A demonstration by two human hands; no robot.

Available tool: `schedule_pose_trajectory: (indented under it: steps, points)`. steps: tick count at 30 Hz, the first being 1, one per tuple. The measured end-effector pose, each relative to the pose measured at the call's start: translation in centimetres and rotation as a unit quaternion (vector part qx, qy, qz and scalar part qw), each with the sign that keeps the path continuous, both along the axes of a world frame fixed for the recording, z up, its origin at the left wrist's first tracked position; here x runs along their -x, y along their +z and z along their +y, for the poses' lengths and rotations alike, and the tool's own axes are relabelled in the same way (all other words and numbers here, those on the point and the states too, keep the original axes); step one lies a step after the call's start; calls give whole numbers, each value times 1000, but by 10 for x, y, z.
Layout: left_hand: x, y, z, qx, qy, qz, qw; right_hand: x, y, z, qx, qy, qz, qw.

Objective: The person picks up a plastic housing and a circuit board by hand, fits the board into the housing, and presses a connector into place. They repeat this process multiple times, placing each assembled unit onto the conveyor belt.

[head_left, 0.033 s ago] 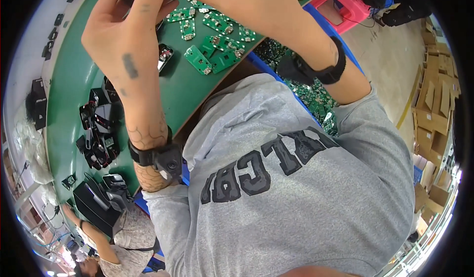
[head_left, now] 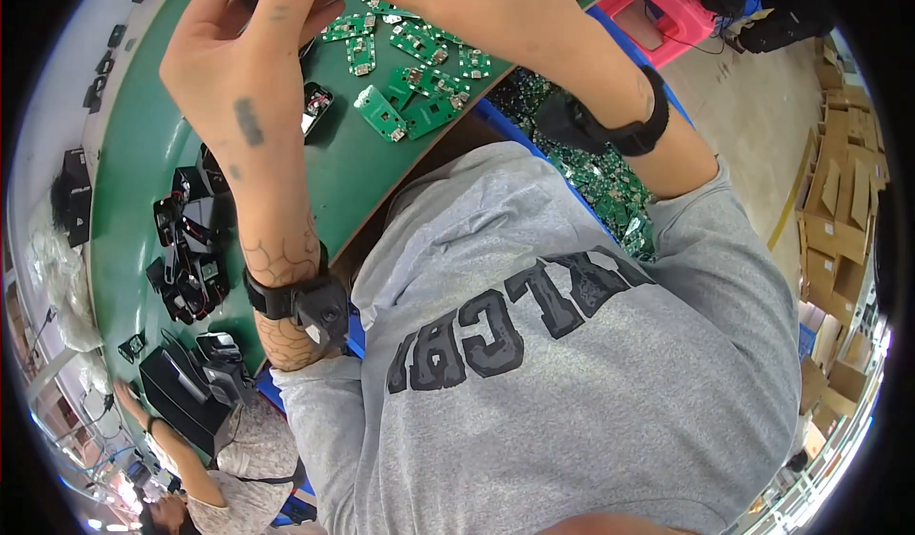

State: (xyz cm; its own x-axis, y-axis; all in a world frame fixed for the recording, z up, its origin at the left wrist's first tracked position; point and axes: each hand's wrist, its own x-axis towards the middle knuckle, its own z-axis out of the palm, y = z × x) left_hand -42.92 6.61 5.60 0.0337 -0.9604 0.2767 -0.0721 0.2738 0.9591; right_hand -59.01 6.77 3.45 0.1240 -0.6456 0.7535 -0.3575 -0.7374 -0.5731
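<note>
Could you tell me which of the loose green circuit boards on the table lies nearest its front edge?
The green circuit board lying slantwise beside the black casing; the others sit farther up.

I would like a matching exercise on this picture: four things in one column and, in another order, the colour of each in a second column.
Things:
1. small circuit boards spread on the table
2. stool on the floor at the upper right
3. cardboard boxes stacked at the right edge
4. wrist bands on both forearms

Colours:
A. black
B. brown
C. green
D. pink

Right pairs: 1-C, 2-D, 3-B, 4-A
</note>
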Motion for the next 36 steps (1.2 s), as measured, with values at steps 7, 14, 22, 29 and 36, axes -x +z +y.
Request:
schedule_pose_trajectory:
  steps: [7,14,22,29,36]
  points:
    - [-21,-30,-37,-59,-62,133,987,-4,-3,-29,-81,62,-28,994]
    - [-32,-28,-38,-146,-190,182,954,2,2,-25,-38,36,84,995]
    - [-45,-24,-70,-403,-263,232,845,28,2,-33,-15,86,256,963]
    - [-145,11,-103,-222,-50,114,967,14,-54,37,-134,164,371,904]
    - [-148,15,-126,-239,-41,-32,970,13,-77,-1,-159,-18,411,898]
